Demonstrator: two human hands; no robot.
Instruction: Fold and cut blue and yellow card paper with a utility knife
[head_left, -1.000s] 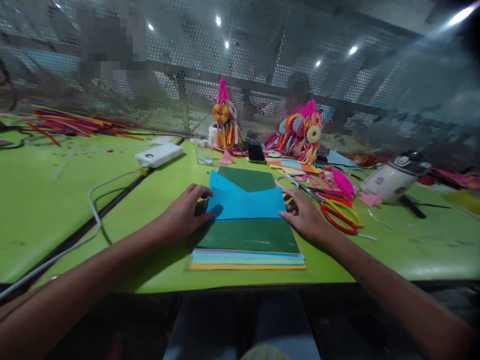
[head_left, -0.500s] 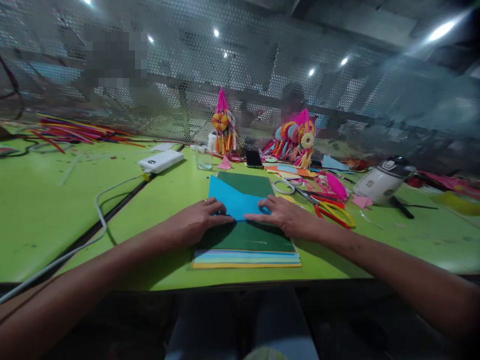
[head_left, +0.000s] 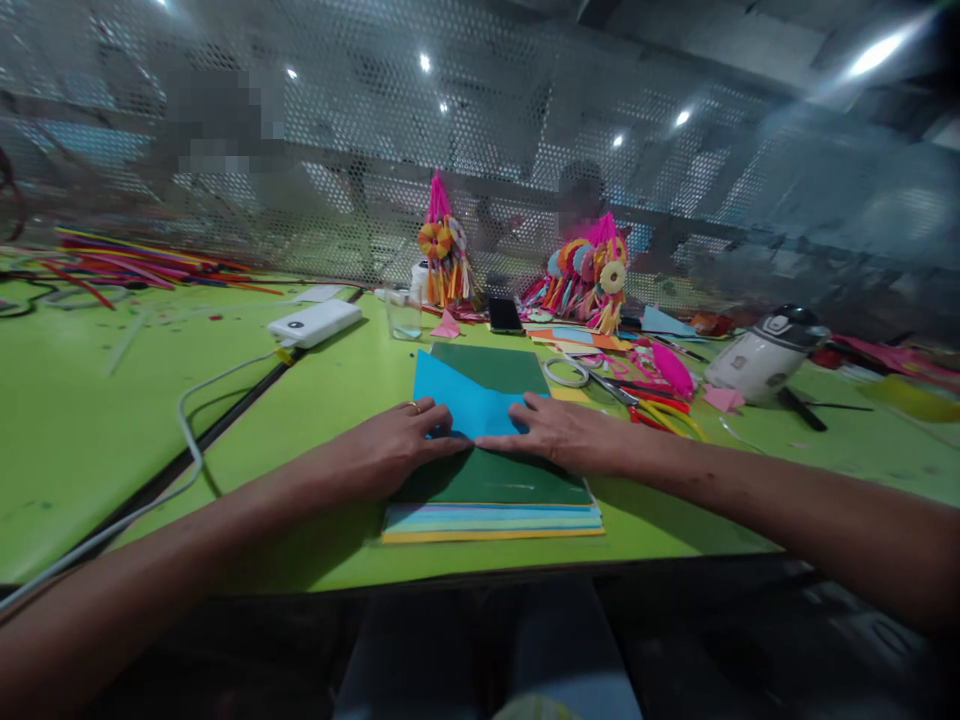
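A folded blue paper sheet [head_left: 469,393] lies on a dark green sheet [head_left: 495,478], the top of a stack of coloured papers [head_left: 491,520] on the green table [head_left: 337,390]. My left hand [head_left: 401,450] lies flat with its fingers stretched over the blue sheet's near fold. My right hand [head_left: 562,435] lies flat too, fingertips pressing the same fold from the right. The two hands' fingertips nearly meet at the middle of the fold.
Red and yellow scissors [head_left: 664,415] and a tape ring [head_left: 566,372] lie right of the stack. A white power bank [head_left: 315,322] with a cable, a clear cup [head_left: 403,318], a phone [head_left: 504,314], paper ornaments [head_left: 592,275] and a white appliance [head_left: 765,350] stand behind.
Both hands moved inward from the blue sheet's left and right edges to the middle of its near fold, and now lie flat there, fingertips almost touching.
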